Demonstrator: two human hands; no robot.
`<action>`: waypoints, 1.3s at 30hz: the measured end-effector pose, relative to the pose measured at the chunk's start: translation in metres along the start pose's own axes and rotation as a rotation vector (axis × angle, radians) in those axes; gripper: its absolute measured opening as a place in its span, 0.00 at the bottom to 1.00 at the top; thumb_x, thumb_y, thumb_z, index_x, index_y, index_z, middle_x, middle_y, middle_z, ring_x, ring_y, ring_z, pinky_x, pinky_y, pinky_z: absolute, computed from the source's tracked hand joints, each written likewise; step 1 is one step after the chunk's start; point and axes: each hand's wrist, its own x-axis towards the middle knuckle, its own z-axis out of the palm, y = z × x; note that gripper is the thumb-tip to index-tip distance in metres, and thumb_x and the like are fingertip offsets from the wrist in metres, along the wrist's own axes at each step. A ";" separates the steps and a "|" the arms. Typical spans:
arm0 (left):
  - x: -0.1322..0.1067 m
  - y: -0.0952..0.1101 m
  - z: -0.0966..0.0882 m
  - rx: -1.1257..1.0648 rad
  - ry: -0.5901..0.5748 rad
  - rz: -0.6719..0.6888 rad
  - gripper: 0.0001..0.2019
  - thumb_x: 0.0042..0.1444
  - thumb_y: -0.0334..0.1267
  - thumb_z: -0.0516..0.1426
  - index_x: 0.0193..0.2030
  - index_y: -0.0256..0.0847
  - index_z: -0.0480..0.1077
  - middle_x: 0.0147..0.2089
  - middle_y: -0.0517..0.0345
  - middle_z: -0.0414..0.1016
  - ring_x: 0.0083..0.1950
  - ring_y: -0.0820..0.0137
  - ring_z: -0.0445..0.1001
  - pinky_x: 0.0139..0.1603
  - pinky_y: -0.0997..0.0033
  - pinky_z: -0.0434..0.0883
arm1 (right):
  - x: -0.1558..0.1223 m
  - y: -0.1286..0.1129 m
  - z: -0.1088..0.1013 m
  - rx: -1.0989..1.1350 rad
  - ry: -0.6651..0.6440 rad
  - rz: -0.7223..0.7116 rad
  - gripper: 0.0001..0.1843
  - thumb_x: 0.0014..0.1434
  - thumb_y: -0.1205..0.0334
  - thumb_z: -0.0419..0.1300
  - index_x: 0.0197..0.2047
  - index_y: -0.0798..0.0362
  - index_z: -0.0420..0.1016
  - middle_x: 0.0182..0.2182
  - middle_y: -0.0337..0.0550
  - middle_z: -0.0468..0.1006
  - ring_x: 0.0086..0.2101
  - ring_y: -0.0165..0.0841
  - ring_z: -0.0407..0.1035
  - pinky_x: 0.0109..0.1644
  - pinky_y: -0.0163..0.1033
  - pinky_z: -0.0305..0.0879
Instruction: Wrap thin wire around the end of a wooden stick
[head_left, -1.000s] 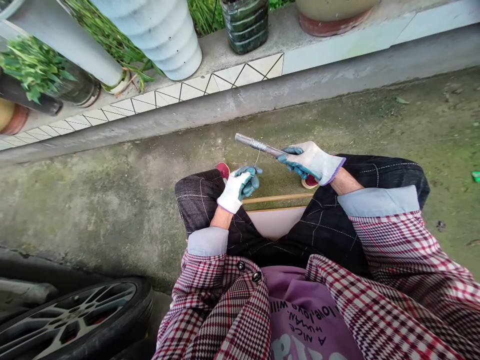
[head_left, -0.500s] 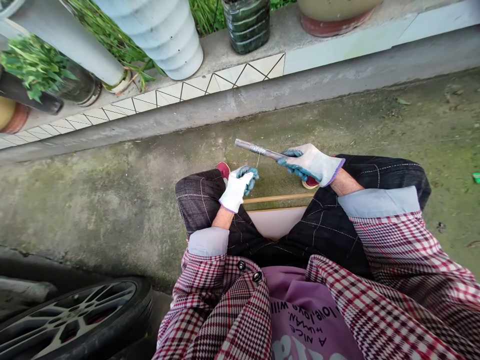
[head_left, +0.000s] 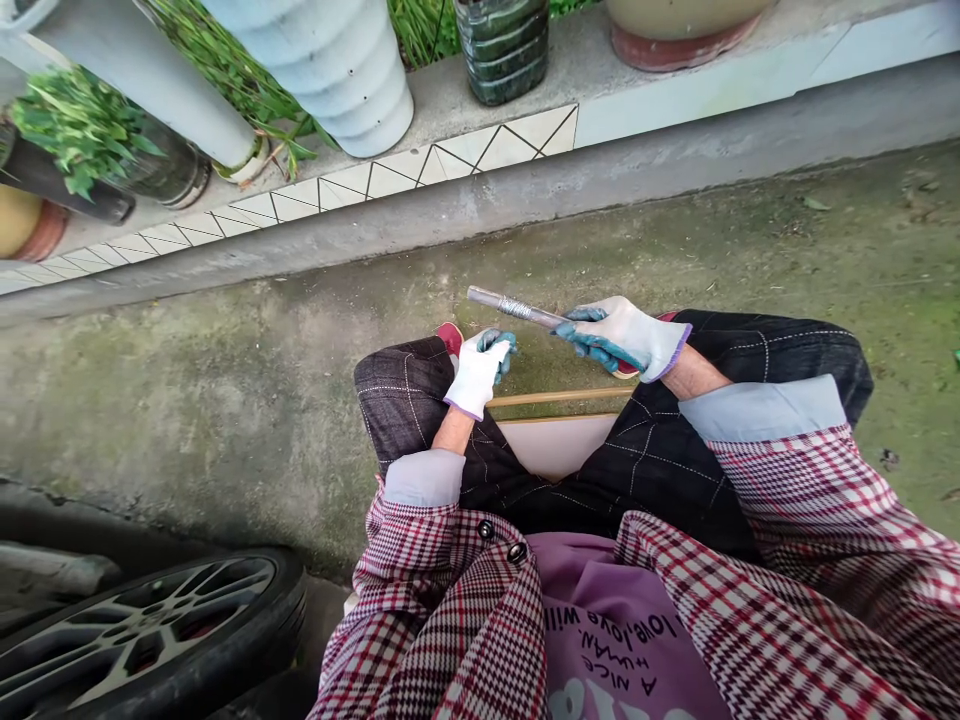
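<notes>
In a white and blue-green work glove, my right hand (head_left: 619,335) is closed round one end of a grey metal tube (head_left: 551,320). The tube's free end points left and slightly up. Thin silvery wire (head_left: 514,307) is wound in tight coils around the tube near that free end. My left hand (head_left: 484,365), gloved the same way, is closed just below the coils, apart from the tube. Its fingers are pinched together on the wire's loose end, though the strand itself is hardly visible there.
I sit on a low seat with a pale top and wooden edge (head_left: 559,445). Ahead runs a tiled ledge (head_left: 450,165) holding a white ribbed pot (head_left: 330,75), a dark plastic bottle (head_left: 504,50) and plants (head_left: 90,135). A car wheel (head_left: 165,620) lies at lower left.
The tube's free end has dipped slightly. The wire strand between the coils and my left hand, plain before, is now hard to see. My view has shifted a little.
</notes>
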 end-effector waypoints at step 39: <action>0.009 -0.005 -0.007 0.108 -0.198 -0.008 0.09 0.43 0.37 0.66 0.31 0.35 0.79 0.28 0.59 0.78 0.28 0.74 0.71 0.30 0.74 0.66 | 0.038 0.035 -0.029 -1.077 -0.111 -0.106 0.11 0.57 0.54 0.62 0.32 0.51 0.80 0.24 0.41 0.75 0.23 0.32 0.64 0.28 0.39 0.56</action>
